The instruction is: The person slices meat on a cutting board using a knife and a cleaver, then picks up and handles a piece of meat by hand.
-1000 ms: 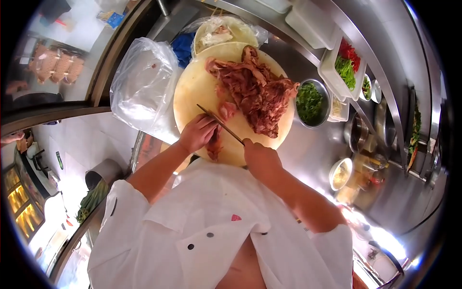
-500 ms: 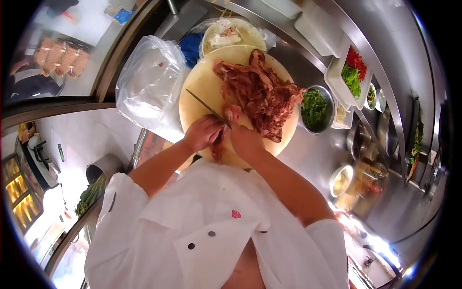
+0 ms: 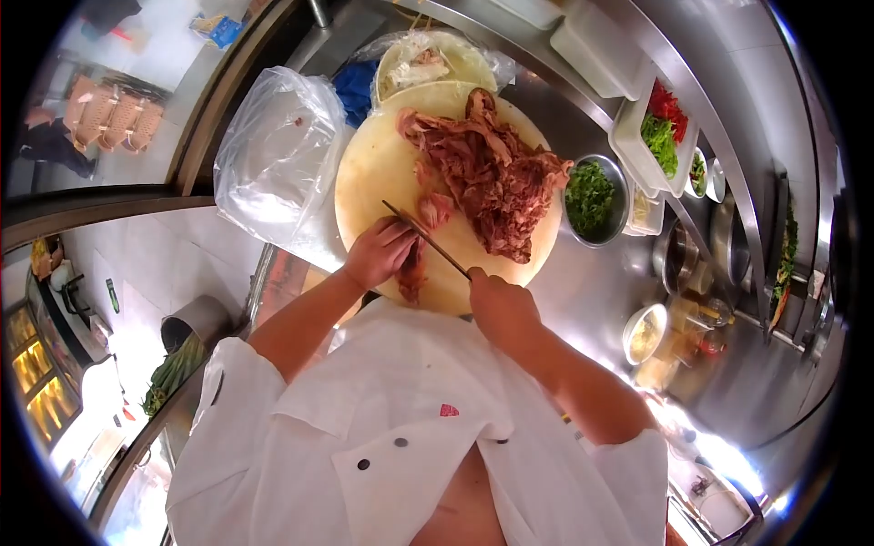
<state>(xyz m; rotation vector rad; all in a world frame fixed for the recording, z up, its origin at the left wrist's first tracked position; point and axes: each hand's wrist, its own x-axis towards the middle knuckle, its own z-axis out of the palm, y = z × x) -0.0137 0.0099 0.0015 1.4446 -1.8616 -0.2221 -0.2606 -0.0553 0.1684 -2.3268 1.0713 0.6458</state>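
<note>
On a round, pale cutting board (image 3: 364,187), my right hand (image 3: 503,308) is closed round the handle of a knife (image 3: 437,246). Its thin blade slants up and left, close by the fingers of my left hand (image 3: 378,253). Those fingers are bent and pressed on a strip of meat (image 3: 411,278) near the board's front edge. A small pinkish piece of meat (image 3: 435,211) lies just beyond the blade. The large heap of reddish-brown meat (image 3: 496,177) covers the board's upper right.
Left of the board is a clear plastic bag (image 3: 278,155); behind it, a pale container (image 3: 437,59) with wrapped contents. A metal bowl of chopped greens (image 3: 594,200) stands on the right, below a tray of red and green vegetables (image 3: 660,141). A white bowl (image 3: 645,334) is farther right.
Half a second ago my right hand was beside my left; it has moved back right and down, drawing the knife with it. My left hand remains on the meat strip.
</note>
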